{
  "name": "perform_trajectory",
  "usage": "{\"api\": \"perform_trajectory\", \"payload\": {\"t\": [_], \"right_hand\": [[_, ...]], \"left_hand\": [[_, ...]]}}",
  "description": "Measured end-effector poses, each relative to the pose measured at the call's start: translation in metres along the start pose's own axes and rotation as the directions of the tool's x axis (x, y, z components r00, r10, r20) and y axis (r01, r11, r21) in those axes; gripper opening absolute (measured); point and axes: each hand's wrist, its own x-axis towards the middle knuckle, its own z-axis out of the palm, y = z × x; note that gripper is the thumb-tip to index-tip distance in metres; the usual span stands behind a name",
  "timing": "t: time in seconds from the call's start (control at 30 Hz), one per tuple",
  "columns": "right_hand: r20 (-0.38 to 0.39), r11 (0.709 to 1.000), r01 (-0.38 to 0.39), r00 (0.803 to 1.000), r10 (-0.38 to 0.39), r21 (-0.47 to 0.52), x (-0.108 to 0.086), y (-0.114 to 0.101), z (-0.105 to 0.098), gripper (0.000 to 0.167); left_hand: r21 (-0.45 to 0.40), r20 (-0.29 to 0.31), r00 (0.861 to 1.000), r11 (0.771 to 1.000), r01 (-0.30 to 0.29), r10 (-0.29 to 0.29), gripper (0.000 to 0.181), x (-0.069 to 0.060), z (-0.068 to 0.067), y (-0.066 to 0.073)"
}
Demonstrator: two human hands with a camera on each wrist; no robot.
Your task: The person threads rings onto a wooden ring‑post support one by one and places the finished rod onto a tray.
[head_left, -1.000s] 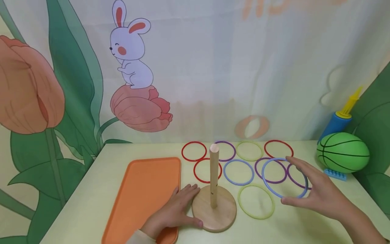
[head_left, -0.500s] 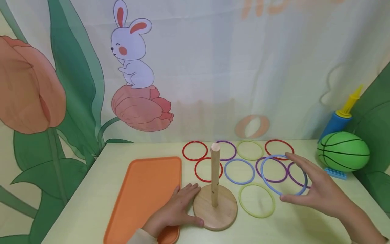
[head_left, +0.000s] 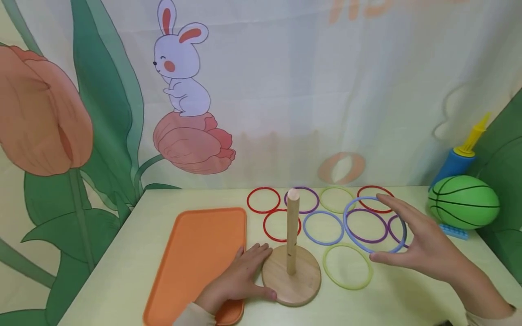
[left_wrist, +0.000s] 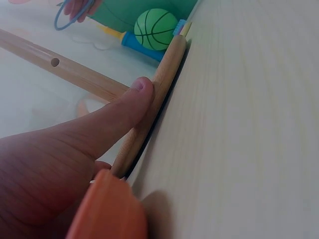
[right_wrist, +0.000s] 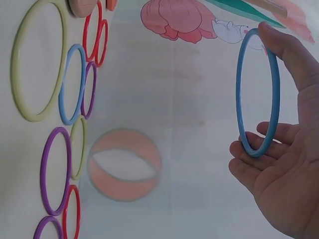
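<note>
Right of the stand [head_left: 291,290], the right fingers [head_left: 401,209] pinch a ring [right_wrist: 276,94], which slackening could drop; left fingers [head_left: 255,256] are spread.

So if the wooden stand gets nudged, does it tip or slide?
Nudged low, the wooden stand likely stays upright: its base is broad, round and flat on the table. A push near the top of the tall, slim post would probably tip it more readily. Sliding left may be limited, since the left hand touches that edge.
</note>
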Motion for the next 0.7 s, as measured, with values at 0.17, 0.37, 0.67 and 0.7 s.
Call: {"api": "perform_trajectory", "payload": {"t": [0.17,0.37,0.67,0.7], "right_hand": [[-0.014,0.999,0.048,0.999,-0.048,-0.001,0.007,-0.009,-0.003,0.125],[-0.02,0.996,0.093,0.995,-0.093,0.003,0.017,-0.019,-0.006,0.124],[-0.037,0.991,0.133,0.991,-0.132,0.032,0.028,-0.034,-0.012,0.126],[-0.042,0.99,0.138,0.99,-0.136,0.035,0.029,-0.035,-0.014,0.126]], "left_hand": [[-0.002,0.006,1.0,1.0,0.002,-0.002,0.111,0.001,-0.002,0.0],[-0.005,0.008,1.0,1.0,-0.001,0.001,0.111,0.002,-0.003,0.001],[-0.008,0.019,1.0,1.0,0.017,-0.017,0.111,0.001,-0.003,0.003],[-0.011,0.02,1.0,1.0,0.018,-0.018,0.111,0.001,-0.003,0.003]]}}
